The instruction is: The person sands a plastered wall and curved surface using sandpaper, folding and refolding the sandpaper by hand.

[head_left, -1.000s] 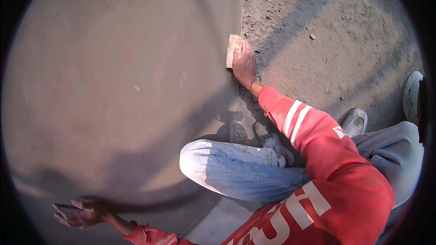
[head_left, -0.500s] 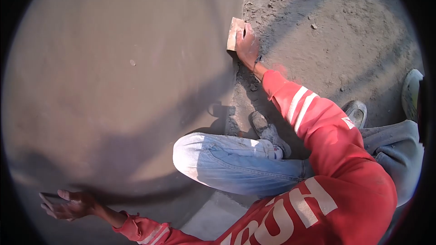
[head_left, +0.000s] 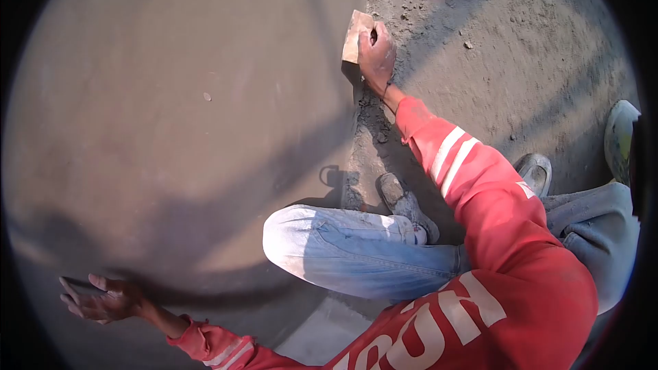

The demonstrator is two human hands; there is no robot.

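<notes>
My right hand (head_left: 378,51) is closed around a pale wooden float (head_left: 356,35), whose handle is mostly hidden by my fingers. The float sits at the edge of a smooth grey-brown plastered surface (head_left: 205,48), where it meets rough ground. Whether the float's whole face touches the surface I cannot tell. At the lower left, my left hand (head_left: 110,299) is empty, fingers spread and thumb apart. It is over or against the same smooth surface; contact cannot be made out.
Loose crumbs of mortar (head_left: 384,127) lie along the surface's edge. Rough ground (head_left: 507,62) with a small stone (head_left: 468,44) spreads to the right. My bent knee (head_left: 291,236) and dusty shoe (head_left: 404,202) are close to the edge. Another light shoe (head_left: 620,137) shows at far right.
My right hand has slid the float a little farther away along the edge. My left hand stays spread at the lower left, nearly in place. The view has shifted slightly.
</notes>
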